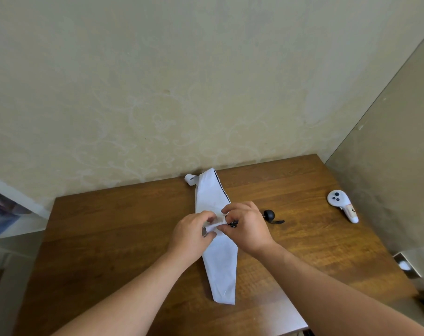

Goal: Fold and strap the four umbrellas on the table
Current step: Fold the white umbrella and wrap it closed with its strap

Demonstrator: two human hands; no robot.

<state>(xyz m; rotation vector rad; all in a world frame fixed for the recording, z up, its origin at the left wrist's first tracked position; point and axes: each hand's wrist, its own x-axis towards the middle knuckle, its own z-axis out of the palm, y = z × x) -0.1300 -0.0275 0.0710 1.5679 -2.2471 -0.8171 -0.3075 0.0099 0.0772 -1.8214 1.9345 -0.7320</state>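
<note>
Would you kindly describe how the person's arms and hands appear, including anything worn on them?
Both forearms are bare with no sleeves in view. The left hand and right hand wear no gloves, and no rings, watch or bracelets are visible on them.

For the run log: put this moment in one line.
left hand: pinches white canopy | right hand: pinches same fold | white umbrella: flat on wooden table, unstrapped | VR controller: table's right, untouched

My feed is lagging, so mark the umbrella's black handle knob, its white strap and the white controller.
handle knob [269,215], head view, middle of the black ball.
strap [191,179], head view, curled loop at the far end.
controller [337,198], head view, round face with buttons.
</note>
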